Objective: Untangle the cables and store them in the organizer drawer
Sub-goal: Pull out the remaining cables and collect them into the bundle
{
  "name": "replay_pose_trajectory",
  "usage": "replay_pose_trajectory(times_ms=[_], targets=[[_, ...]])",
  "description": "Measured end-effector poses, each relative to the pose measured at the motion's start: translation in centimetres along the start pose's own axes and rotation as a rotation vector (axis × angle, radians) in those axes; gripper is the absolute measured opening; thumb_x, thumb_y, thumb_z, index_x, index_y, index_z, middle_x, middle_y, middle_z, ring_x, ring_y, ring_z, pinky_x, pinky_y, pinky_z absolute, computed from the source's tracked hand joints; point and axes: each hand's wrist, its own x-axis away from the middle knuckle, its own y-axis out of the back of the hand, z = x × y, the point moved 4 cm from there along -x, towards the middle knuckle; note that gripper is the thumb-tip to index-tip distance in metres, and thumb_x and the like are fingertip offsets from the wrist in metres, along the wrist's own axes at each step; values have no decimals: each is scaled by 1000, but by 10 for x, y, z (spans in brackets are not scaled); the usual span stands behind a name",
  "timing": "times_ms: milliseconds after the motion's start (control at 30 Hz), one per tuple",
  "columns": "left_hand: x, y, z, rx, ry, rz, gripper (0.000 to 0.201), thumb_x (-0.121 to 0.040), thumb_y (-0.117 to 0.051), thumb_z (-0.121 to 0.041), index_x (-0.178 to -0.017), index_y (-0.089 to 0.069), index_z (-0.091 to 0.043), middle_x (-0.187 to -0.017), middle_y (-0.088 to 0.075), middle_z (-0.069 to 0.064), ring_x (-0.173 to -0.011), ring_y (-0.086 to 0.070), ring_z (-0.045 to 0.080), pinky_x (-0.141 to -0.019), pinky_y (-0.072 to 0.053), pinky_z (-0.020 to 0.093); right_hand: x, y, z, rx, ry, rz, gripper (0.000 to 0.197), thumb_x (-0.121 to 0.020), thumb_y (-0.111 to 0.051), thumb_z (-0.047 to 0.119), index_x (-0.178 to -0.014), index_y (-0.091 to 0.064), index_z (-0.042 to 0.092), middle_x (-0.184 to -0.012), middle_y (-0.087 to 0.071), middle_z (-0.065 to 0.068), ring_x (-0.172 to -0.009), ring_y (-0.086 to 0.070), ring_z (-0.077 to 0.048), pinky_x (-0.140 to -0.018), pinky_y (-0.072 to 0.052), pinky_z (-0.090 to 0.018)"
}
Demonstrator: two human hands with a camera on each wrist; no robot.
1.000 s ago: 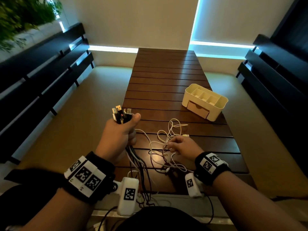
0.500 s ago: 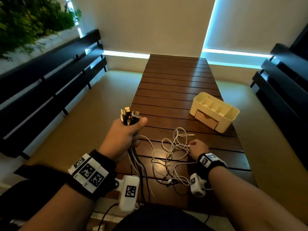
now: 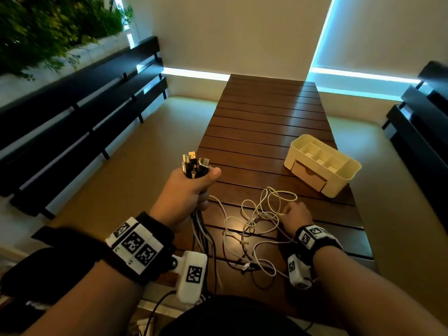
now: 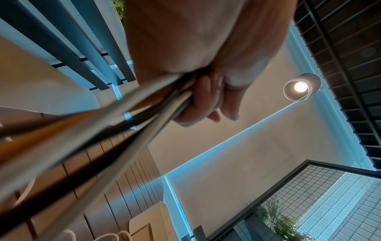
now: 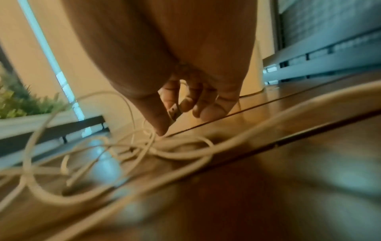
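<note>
My left hand (image 3: 191, 187) is raised above the table's left edge and grips a bundle of cable plugs (image 3: 195, 163) that stick up out of the fist; their black and white cords (image 4: 115, 124) hang down from it. A tangle of white cables (image 3: 261, 214) lies on the wooden table (image 3: 266, 117). My right hand (image 3: 297, 212) rests low on the table at the tangle's right side and pinches a metal cable plug (image 5: 174, 112) between thumb and fingers. The cream organizer (image 3: 322, 163), its tan drawer (image 3: 308, 175) closed, stands to the far right of the tangle.
Dark slatted benches (image 3: 72, 122) run along both sides of the table, the right one (image 3: 421, 122) close to the organizer. Green plants (image 3: 48, 27) fill the top left. A lamp (image 4: 301, 88) hangs overhead. More cords trail off the table's near edge.
My right hand has slid right and slightly away along the table, drawing a white cable end out of the tangle. The left hand keeps its grip on the raised bundle.
</note>
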Motion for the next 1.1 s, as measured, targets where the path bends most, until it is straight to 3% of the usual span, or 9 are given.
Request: replay_pose_trajectory(times_ms=[167, 267, 400, 533, 600, 667, 833, 967, 1100], targets=[[-7, -6, 2, 24, 0, 1, 15, -93, -64, -17, -82, -55, -13, -61, -23, 1, -48, -20, 13, -45, -24, 25, 3, 38, 9, -550, -31, -113, 2, -91, -60, 15, -91, -61, 17, -96, -66, -9, -84, -60, -23, -71, -48, -34], [-12, -10, 5, 21, 15, 14, 14, -92, -64, -18, -83, -55, -13, -61, -25, 1, -49, -20, 13, -45, -24, 25, 15, 80, 38, -768, 99, -254, 5, -95, -61, 20, -100, -62, 20, -97, -67, -1, -90, -62, -18, -68, -44, -28], [-20, -15, 9, 21, 24, 20, 13, -92, -65, -18, -86, -55, -13, -61, -26, -1, -48, -21, 12, -43, -27, 24, 42, 128, 77, -977, 312, -380, 10, -99, -58, 26, -97, -60, 36, -88, -70, 5, -83, -67, -9, -74, -53, -24], [-26, -18, 12, 36, 15, 21, 15, -92, -66, -18, -80, -58, -16, -60, -26, -2, -47, -22, 11, -43, -27, 24, 54, 128, 91, -937, 370, -302, 16, -102, -50, 31, -111, -63, 35, -71, -59, 3, -65, -58, -9, -63, -50, -25], [-28, -18, 12, 31, 14, 22, 15, -92, -66, -20, -79, -58, -17, -59, -28, -3, -47, -23, 11, -43, -29, 24, 56, 122, 92, -868, 325, -226, 23, -103, -45, 34, -119, -62, 36, -75, -55, 11, -72, -53, -6, -67, -44, -23], [-29, -17, 13, 32, 12, 23, 17, -92, -66, -21, -79, -57, -17, -59, -29, -4, -46, -24, 10, -43, -29, 24, 62, 116, 97, -923, 265, -114, 30, -104, -43, 26, -125, -62, 35, -81, -56, 8, -78, -53, -8, -74, -46, -24], [-30, -18, 10, 56, -18, 66, 19, -83, -72, -27, -76, -57, -18, -58, -29, -3, -46, -23, 11, -44, -28, 24, 85, 112, 121, -1055, 353, 57, 35, -100, -44, 2, -126, -65, 15, -89, -67, -3, -73, -65, -7, -70, -54, -18], [-29, -24, 8, 91, -37, 116, 20, -87, -69, -24, -72, -56, -20, -57, -29, -5, -45, -22, 10, -44, -26, 23, 105, 107, 136, -1064, 495, 143, 25, -95, -59, 3, -116, -66, 15, -96, -75, -6, -89, -73, -21, -85, -58, -36], [-27, -28, 7, 100, -70, 109, 21, -92, -62, -22, -71, -62, -20, -56, -30, -3, -46, -22, 11, -44, -24, 25, 122, 102, 148, -1054, 568, 168, 21, -88, -69, 3, -106, -69, 13, -96, -76, -8, -89, -74, -26, -86, -59, -39]])
